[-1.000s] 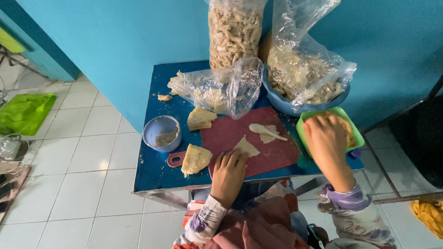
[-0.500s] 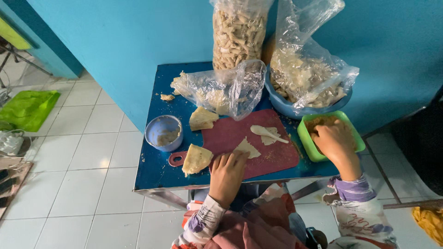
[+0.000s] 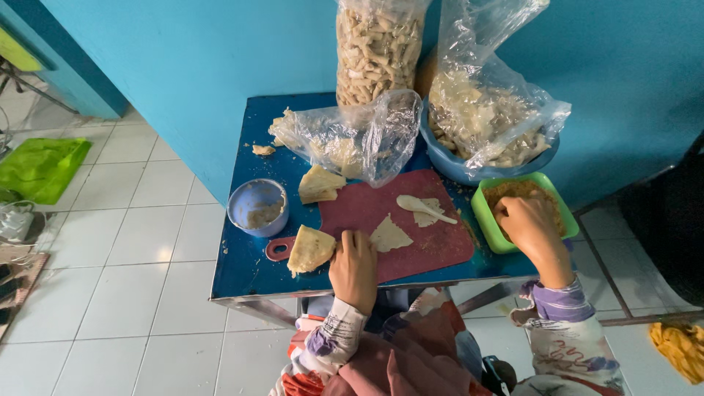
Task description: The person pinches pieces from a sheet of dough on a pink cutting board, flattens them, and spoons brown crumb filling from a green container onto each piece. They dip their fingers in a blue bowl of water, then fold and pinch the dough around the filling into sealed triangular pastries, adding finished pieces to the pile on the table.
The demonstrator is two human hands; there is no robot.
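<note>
1. Centrally, a thin triangular dough sheet (image 3: 389,236) lies flat on the dark red board (image 3: 440,249), just beside the left hand (image 3: 354,268), whose fingers are pressed flat on the board, holding nothing.
2. The right hand (image 3: 526,224) is dipped, fingers curled, into crumbly filling in the green tray (image 3: 484,214); its grip cannot be told.
3. Folded pale stacks (image 3: 311,249) and a round blue cup (image 3: 257,207) are set on the blue table (image 3: 242,268).

Bright, even daylight, soft shadows, glare on the plastic bags (image 3: 506,110), wide-angle bending at the edges, sharp focus
</note>
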